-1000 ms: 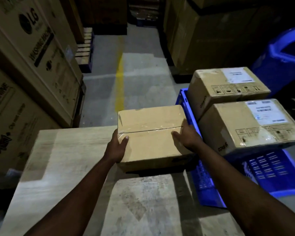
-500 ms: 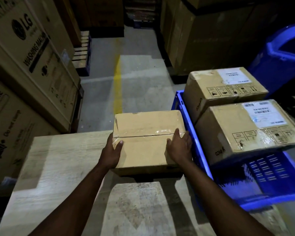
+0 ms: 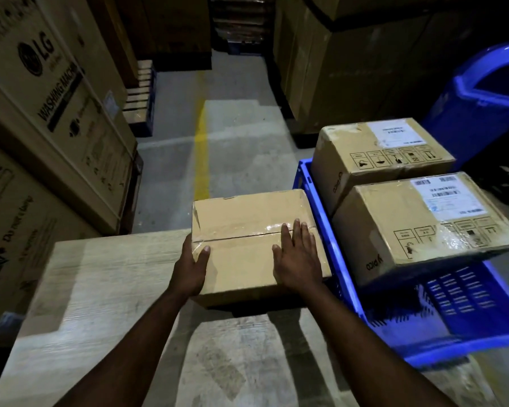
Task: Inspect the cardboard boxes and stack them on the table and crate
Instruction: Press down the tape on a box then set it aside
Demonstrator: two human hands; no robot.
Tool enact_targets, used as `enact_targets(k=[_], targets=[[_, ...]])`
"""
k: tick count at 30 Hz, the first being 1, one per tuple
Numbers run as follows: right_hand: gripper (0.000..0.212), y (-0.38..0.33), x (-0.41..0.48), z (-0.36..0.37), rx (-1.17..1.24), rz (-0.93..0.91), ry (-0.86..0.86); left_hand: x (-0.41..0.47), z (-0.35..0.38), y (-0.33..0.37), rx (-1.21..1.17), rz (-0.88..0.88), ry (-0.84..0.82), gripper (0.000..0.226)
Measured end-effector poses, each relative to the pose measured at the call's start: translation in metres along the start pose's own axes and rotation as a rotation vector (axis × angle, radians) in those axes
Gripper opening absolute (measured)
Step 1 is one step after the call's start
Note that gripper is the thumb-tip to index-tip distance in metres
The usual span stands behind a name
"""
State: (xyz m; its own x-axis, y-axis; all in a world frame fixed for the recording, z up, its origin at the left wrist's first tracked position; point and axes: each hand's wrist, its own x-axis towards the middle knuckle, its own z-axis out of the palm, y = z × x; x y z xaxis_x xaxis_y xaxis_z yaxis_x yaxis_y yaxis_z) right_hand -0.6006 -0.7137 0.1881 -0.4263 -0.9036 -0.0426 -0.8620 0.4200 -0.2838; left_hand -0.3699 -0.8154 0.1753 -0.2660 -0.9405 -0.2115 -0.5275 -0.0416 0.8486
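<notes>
A plain taped cardboard box (image 3: 247, 218) rests on the far right corner of the pale wooden table (image 3: 100, 289). My left hand (image 3: 188, 268) grips its left side, thumb on top. My right hand (image 3: 297, 259) lies flat on the box's top near the right edge, fingers spread. To the right, a blue plastic crate (image 3: 321, 207) carries two labelled cardboard boxes, a near one (image 3: 409, 227) and a far one (image 3: 373, 148), side by side.
Tall washing-machine cartons (image 3: 50, 113) line the left side. Large cartons (image 3: 350, 69) stand at the back right, and a blue bin (image 3: 482, 92) is at the far right. A concrete aisle with a yellow line (image 3: 202, 154) runs ahead, with a pallet stack (image 3: 138, 95) beside it.
My right hand has slid from the box's right side onto its top and flattened. The box has settled on the table corner, close to the crate. My left hand keeps its hold.
</notes>
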Motion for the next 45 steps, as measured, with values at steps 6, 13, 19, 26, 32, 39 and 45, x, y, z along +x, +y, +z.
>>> enact_targets(k=[6, 13, 19, 26, 32, 39, 45], targets=[[0.063, 0.002, -0.012, 0.01, -0.044, 0.015, 0.09, -0.003, -0.003, 0.005, 0.116, 0.012, -0.038, 0.069], [0.064, 0.002, -0.013, 0.011, -0.056, 0.018, 0.049, -0.008, -0.01, 0.012, 0.19, -0.011, -0.047, 0.058], [0.063, 0.008, -0.016, 0.006, -0.043, -0.014, 0.005, -0.012, -0.005, 0.011, 0.227, -0.02, -0.047, 0.057], [0.062, 0.008, -0.009, 0.006, -0.036, -0.017, 0.008, -0.005, -0.002, 0.009, 0.216, -0.05, -0.024, 0.058], [0.062, 0.007, -0.008, 0.003, -0.02, -0.004, -0.052, -0.009, 0.001, 0.016, 0.324, -0.064, -0.013, 0.07], [0.066, 0.006, -0.016, -0.017, 0.03, -0.049, -0.032, -0.046, 0.002, 0.041, 0.629, 0.133, 0.033, 0.078], [0.07, -0.007, -0.047, -0.03, 0.058, -0.122, 0.03, -0.086, -0.018, 0.038, 0.576, 0.181, 0.034, 0.079]])
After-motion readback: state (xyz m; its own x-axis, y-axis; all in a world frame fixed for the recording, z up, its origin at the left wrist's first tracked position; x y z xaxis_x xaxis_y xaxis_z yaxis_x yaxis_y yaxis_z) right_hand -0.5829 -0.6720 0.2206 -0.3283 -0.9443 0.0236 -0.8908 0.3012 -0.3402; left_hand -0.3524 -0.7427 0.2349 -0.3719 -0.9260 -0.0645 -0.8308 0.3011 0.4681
